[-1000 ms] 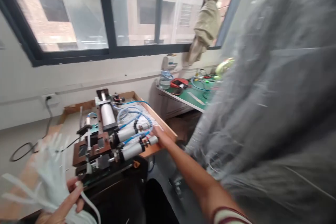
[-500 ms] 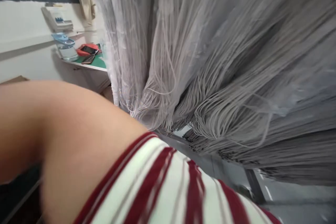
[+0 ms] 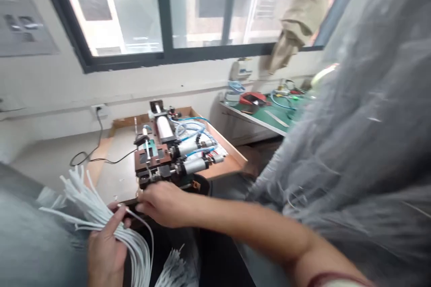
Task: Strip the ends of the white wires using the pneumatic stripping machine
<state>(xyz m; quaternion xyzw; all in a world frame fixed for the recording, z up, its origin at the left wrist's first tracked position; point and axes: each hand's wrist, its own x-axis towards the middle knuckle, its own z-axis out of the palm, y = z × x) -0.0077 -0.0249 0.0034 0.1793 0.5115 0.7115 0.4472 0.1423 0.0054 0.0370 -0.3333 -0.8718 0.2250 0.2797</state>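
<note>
A bundle of white cables (image 3: 131, 242) lies in my left hand (image 3: 107, 244), its cut ends fanned out to the upper left. One cable end stands apart between my left thumb and fingers. My right hand (image 3: 161, 204) reaches in from the right, its fingers curled at the front of a bench machine (image 3: 153, 157) with metal cylinders. What my right fingers hold, if anything, is too blurred to tell. Another bunch of white cable ends (image 3: 175, 267) hangs below, between my arms.
The machine sits in a wooden-edged tray (image 3: 232, 150) with blue air tubes. Grey cables in plastic (image 3: 363, 152) hang at the right. A green table (image 3: 266, 114) behind holds a red item, a phone and tools. A black cord (image 3: 101, 134) runs to the wall.
The view has swung left from the hanging grey cables and striped sleeve to the machine. Both hands and the white bundle have come into view.
</note>
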